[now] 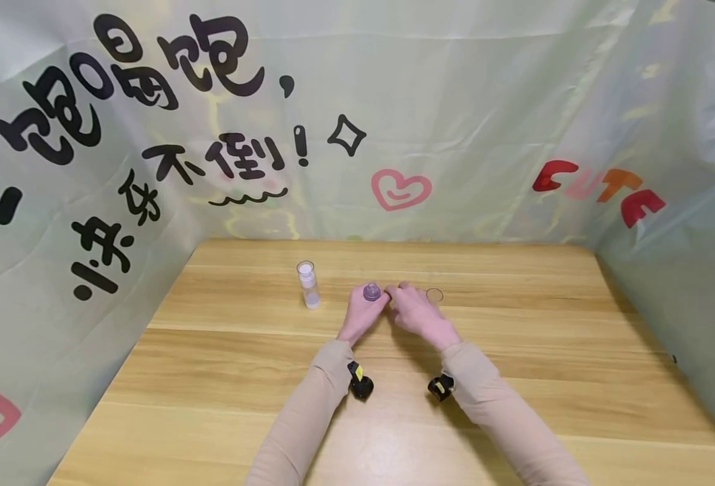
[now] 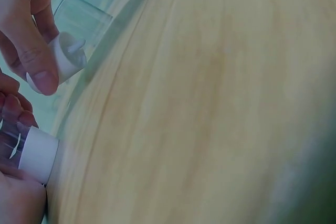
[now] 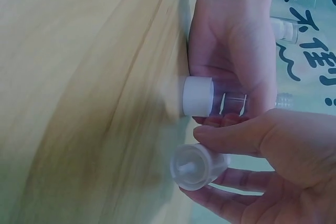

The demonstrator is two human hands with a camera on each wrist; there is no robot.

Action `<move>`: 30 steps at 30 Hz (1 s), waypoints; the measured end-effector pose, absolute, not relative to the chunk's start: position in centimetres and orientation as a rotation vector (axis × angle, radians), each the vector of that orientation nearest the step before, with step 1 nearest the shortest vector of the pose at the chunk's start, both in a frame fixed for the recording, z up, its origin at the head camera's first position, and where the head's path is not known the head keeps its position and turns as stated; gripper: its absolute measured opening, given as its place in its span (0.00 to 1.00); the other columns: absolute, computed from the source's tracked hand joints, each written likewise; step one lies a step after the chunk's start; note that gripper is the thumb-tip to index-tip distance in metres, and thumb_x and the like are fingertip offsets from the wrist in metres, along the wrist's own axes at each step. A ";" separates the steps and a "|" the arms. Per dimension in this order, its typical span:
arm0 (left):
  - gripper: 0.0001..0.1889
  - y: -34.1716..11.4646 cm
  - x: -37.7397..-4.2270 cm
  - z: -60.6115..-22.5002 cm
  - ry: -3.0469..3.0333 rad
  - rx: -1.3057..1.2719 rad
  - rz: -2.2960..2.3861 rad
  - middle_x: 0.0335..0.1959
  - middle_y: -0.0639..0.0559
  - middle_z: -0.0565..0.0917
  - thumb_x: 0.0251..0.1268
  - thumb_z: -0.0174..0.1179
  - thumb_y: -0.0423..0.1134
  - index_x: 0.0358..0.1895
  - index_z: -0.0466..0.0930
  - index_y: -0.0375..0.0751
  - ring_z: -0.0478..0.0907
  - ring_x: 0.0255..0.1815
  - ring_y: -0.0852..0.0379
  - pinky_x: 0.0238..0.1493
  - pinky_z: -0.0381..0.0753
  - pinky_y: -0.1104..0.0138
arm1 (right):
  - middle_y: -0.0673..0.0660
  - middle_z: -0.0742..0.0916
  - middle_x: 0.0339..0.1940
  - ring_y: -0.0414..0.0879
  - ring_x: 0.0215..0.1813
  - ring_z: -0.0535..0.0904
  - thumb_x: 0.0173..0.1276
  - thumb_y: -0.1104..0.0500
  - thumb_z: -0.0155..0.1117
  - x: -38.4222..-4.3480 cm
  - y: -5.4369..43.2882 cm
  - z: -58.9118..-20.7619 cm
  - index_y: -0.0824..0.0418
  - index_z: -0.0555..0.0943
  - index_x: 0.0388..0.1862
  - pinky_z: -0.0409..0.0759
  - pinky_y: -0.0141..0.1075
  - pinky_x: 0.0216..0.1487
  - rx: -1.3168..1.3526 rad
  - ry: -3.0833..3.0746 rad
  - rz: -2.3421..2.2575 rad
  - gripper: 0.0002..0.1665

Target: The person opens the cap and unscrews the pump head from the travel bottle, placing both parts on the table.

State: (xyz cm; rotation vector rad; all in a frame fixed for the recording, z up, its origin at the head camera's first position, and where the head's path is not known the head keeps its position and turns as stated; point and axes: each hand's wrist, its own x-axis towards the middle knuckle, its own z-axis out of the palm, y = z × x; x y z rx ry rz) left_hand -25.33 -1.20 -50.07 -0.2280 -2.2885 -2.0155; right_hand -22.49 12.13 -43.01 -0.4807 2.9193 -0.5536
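Observation:
My left hand (image 1: 364,312) grips a small clear bottle (image 3: 229,97) upright, its white base (image 2: 39,156) close over the table. The bottle's open threaded neck (image 1: 372,291) rises out of the top of the fist. Beside it, my right hand (image 1: 414,310) pinches a white pump head (image 3: 193,167) between thumb and fingers, apart from the bottle. A short stem shows inside the hollow of this pump head. Just right of my right hand, a clear round cover (image 1: 435,295) stands on the table; the hand hides part of it.
A second pump bottle (image 1: 308,286), with a clear cover on it, stands upright left of my left hand. The wooden table (image 1: 211,378) ends at a printed cloth (image 1: 485,121) at the back and sides. Black wrist cameras (image 1: 360,385) hang by both sleeves.

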 end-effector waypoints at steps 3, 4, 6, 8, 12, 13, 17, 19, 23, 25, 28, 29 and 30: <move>0.05 -1.2 -25.3 -50.1 -2.275 -0.237 -2.014 0.27 0.49 0.82 0.57 0.65 0.29 0.35 0.82 0.29 0.75 0.27 0.64 0.36 0.76 0.73 | 0.64 0.84 0.50 0.54 0.43 0.82 0.63 0.70 0.66 -22.3 12.1 -42.9 0.64 0.75 0.66 0.86 0.46 0.48 -0.499 2.927 -0.550 0.31; 0.05 -1.2 -25.2 -50.1 -2.274 -0.238 -2.012 0.27 0.49 0.82 0.57 0.64 0.29 0.35 0.82 0.29 0.75 0.27 0.64 0.37 0.76 0.73 | 0.64 0.85 0.50 0.54 0.43 0.83 0.63 0.70 0.66 -22.2 12.1 -42.9 0.64 0.75 0.66 0.86 0.46 0.49 -0.506 2.930 -0.548 0.30; 0.05 -1.2 -25.1 -50.1 -2.277 -0.235 -2.015 0.27 0.50 0.82 0.57 0.64 0.29 0.35 0.82 0.30 0.75 0.27 0.64 0.37 0.77 0.73 | 0.64 0.85 0.50 0.55 0.44 0.83 0.62 0.71 0.66 -22.1 12.1 -42.9 0.64 0.75 0.65 0.85 0.46 0.50 -0.518 2.931 -0.549 0.30; 0.05 -1.2 -24.9 -50.1 -2.288 -0.224 -2.008 0.27 0.50 0.82 0.57 0.65 0.29 0.35 0.82 0.30 0.75 0.27 0.64 0.37 0.77 0.73 | 0.64 0.86 0.51 0.56 0.46 0.84 0.61 0.71 0.66 -22.0 12.1 -42.9 0.64 0.75 0.64 0.85 0.48 0.51 -0.527 2.931 -0.548 0.30; 0.05 -1.2 -24.6 -50.0 -2.299 -0.211 -1.989 0.27 0.49 0.82 0.57 0.65 0.29 0.35 0.82 0.30 0.74 0.27 0.64 0.37 0.76 0.73 | 0.65 0.85 0.53 0.57 0.48 0.84 0.60 0.71 0.67 -21.8 12.1 -42.9 0.63 0.76 0.64 0.84 0.49 0.53 -0.517 2.920 -0.570 0.31; 0.05 -1.1 -24.6 -50.0 -2.297 -0.209 -1.987 0.27 0.49 0.82 0.57 0.65 0.29 0.36 0.82 0.30 0.74 0.27 0.64 0.37 0.75 0.73 | 0.65 0.85 0.53 0.57 0.48 0.84 0.60 0.70 0.68 -21.8 12.1 -42.9 0.62 0.76 0.65 0.84 0.49 0.53 -0.512 2.919 -0.573 0.32; 0.06 -1.0 -24.7 -50.0 -2.304 -0.199 -1.989 0.27 0.51 0.81 0.58 0.64 0.28 0.37 0.82 0.27 0.73 0.27 0.66 0.38 0.75 0.73 | 0.65 0.85 0.55 0.58 0.50 0.84 0.61 0.69 0.68 -21.8 12.1 -43.0 0.63 0.75 0.66 0.84 0.50 0.55 -0.505 2.919 -0.597 0.32; 0.07 -1.0 -24.7 -49.9 -2.314 -0.199 -1.997 0.27 0.54 0.80 0.59 0.64 0.27 0.38 0.81 0.26 0.73 0.27 0.66 0.38 0.75 0.73 | 0.66 0.85 0.56 0.59 0.51 0.84 0.61 0.69 0.68 -21.8 12.1 -43.0 0.63 0.74 0.66 0.83 0.51 0.56 -0.511 2.924 -0.598 0.33; 0.07 -1.3 -23.7 -48.2 -2.303 -0.240 -2.011 0.25 0.55 0.79 0.59 0.62 0.26 0.37 0.80 0.23 0.73 0.26 0.68 0.37 0.75 0.73 | 0.66 0.85 0.56 0.59 0.51 0.84 0.61 0.67 0.68 -21.8 12.1 -43.0 0.64 0.75 0.65 0.84 0.50 0.55 -0.516 2.928 -0.601 0.31; 0.06 -1.3 -23.4 -47.8 -2.286 -0.262 -2.004 0.25 0.51 0.80 0.58 0.63 0.26 0.36 0.80 0.23 0.73 0.26 0.67 0.37 0.76 0.72 | 0.66 0.85 0.56 0.59 0.51 0.84 0.61 0.67 0.69 -21.9 12.1 -43.0 0.64 0.76 0.65 0.84 0.50 0.54 -0.517 2.928 -0.602 0.31; 0.05 -1.3 -23.8 -48.5 -2.270 -0.273 -1.982 0.26 0.45 0.82 0.57 0.63 0.27 0.34 0.81 0.26 0.73 0.26 0.67 0.37 0.76 0.73 | 0.65 0.86 0.55 0.57 0.48 0.84 0.61 0.67 0.69 -21.9 12.1 -43.0 0.64 0.76 0.64 0.85 0.49 0.52 -0.517 2.928 -0.599 0.30; 0.05 -1.2 -24.2 -49.1 -2.265 -0.273 -1.976 0.27 0.43 0.83 0.57 0.63 0.28 0.33 0.81 0.27 0.74 0.26 0.66 0.37 0.76 0.72 | 0.65 0.86 0.55 0.57 0.47 0.84 0.61 0.67 0.69 -21.9 12.1 -43.0 0.63 0.76 0.64 0.85 0.48 0.51 -0.520 2.929 -0.598 0.31; 0.04 -1.2 -24.5 -49.5 -2.272 -0.265 -1.967 0.28 0.42 0.83 0.57 0.64 0.28 0.33 0.82 0.28 0.74 0.27 0.66 0.38 0.76 0.73 | 0.65 0.86 0.54 0.56 0.47 0.84 0.60 0.67 0.69 -21.9 12.1 -43.0 0.63 0.76 0.64 0.85 0.48 0.50 -0.522 2.930 -0.601 0.31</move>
